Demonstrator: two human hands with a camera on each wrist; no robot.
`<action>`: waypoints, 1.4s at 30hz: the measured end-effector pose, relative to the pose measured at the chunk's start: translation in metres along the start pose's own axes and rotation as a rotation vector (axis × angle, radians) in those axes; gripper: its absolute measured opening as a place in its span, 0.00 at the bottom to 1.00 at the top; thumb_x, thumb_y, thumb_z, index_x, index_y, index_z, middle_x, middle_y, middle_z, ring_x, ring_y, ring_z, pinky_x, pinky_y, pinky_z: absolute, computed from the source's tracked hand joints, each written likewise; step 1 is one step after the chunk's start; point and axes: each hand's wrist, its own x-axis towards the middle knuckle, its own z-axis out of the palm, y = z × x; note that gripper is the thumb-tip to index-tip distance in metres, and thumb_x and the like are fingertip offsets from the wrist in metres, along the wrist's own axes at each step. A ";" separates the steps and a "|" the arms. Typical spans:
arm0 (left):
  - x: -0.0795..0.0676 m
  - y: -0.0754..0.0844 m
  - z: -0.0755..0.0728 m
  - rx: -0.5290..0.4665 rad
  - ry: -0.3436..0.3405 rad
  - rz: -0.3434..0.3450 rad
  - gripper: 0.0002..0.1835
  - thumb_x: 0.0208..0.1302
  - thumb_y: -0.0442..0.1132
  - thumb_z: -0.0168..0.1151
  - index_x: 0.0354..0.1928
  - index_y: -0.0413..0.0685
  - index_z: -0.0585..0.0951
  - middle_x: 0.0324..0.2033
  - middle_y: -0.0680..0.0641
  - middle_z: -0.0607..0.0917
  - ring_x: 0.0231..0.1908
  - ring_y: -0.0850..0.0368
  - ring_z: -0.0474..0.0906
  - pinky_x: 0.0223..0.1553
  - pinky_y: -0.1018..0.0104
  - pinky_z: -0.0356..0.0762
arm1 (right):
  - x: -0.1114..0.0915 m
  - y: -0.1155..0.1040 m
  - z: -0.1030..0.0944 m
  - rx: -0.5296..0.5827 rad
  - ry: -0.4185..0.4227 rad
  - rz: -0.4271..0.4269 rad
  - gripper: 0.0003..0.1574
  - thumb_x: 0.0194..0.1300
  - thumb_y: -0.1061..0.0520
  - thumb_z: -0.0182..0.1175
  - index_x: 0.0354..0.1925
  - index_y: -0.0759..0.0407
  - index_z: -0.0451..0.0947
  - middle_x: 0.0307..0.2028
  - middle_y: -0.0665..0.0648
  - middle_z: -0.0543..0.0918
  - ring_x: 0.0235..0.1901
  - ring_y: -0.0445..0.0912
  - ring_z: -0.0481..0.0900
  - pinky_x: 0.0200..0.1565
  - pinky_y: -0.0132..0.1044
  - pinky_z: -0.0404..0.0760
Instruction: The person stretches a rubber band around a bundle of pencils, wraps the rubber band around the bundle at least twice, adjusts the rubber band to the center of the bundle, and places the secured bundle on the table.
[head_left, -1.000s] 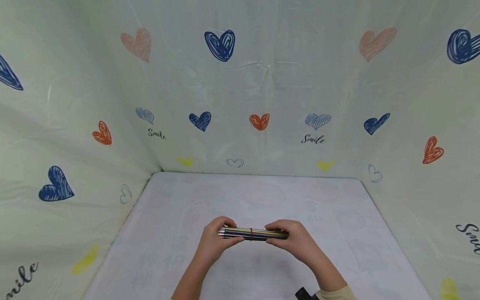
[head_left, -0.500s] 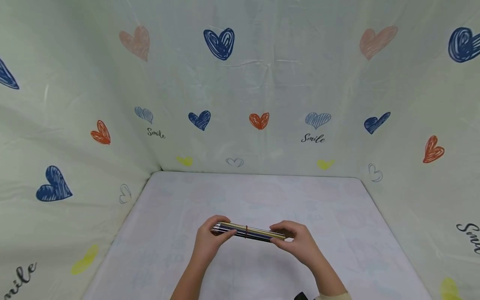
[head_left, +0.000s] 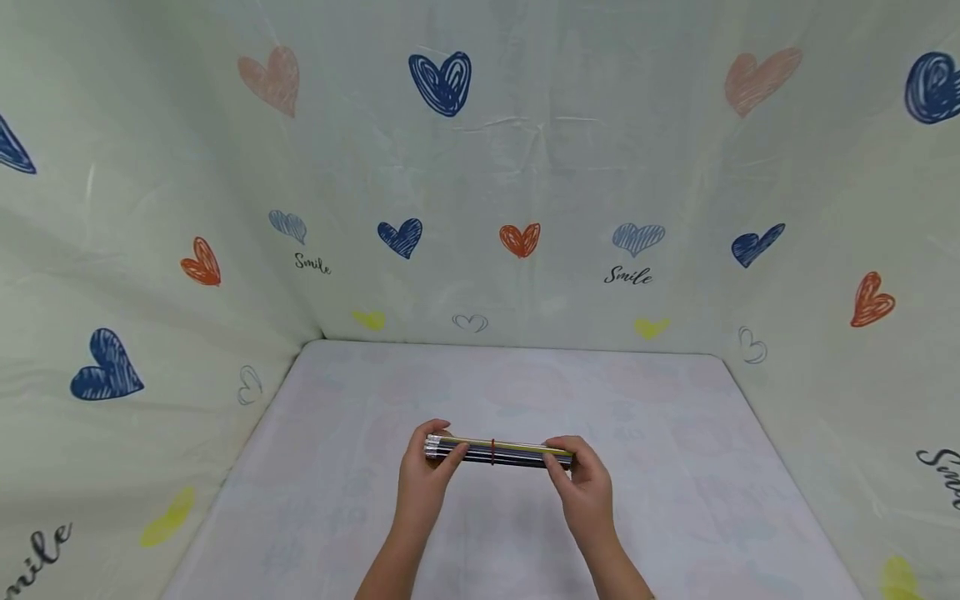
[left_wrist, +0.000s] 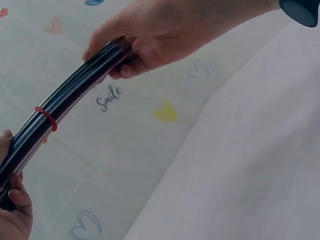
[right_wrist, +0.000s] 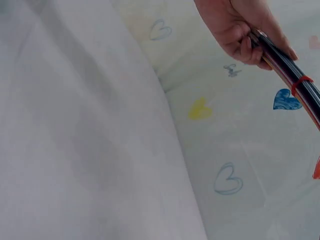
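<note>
A bundle of slim pencils [head_left: 517, 455], mostly dark with a yellow one along the top, is held level over the table. A red band [head_left: 492, 452] circles its middle. My left hand [head_left: 422, 487] grips the left end, thumb in front and fingers behind, beside silvery pencil ends. On the right end my right hand [head_left: 588, 492] pinches the bundle between thumb and fingers, which cover its tip. In the left wrist view the right hand [left_wrist: 165, 30] grips the far end. In the right wrist view the left hand [right_wrist: 245, 30] has its fingers curled round the bundle [right_wrist: 275, 52].
Below the hands spreads a white table [head_left: 360, 383] with rounded back corners. Pale cloth walls [head_left: 570, 175] printed with hearts and "Smile" enclose it at the back and both sides. A dark device [left_wrist: 302, 10] sits at the right wrist.
Both hands have raised the bundle slightly away from me. It tilted down to the right half a second ago and is nearly level now. The right forearm has swung inward.
</note>
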 end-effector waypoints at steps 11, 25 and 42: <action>-0.003 -0.004 0.017 0.044 0.044 0.098 0.23 0.61 0.37 0.69 0.53 0.41 0.70 0.47 0.43 0.76 0.43 0.54 0.73 0.43 0.64 0.75 | 0.004 -0.002 0.014 -0.128 0.087 0.160 0.04 0.72 0.67 0.51 0.40 0.65 0.73 0.36 0.55 0.75 0.34 0.46 0.71 0.34 0.32 0.72; 0.010 -0.023 0.020 0.169 -0.112 0.107 0.25 0.62 0.30 0.64 0.59 0.42 0.65 0.46 0.47 0.71 0.40 0.48 0.69 0.40 0.64 0.69 | 0.016 0.015 -0.003 -0.184 -0.116 0.242 0.22 0.54 0.70 0.67 0.45 0.61 0.71 0.40 0.54 0.76 0.39 0.48 0.72 0.43 0.38 0.73; 0.032 -0.064 0.035 0.039 0.024 -0.077 0.31 0.54 0.25 0.71 0.59 0.36 0.69 0.43 0.42 0.78 0.37 0.54 0.74 0.36 0.70 0.75 | 0.022 0.075 -0.006 -0.012 0.025 0.443 0.30 0.54 0.75 0.65 0.53 0.69 0.65 0.46 0.65 0.77 0.43 0.45 0.78 0.43 0.29 0.78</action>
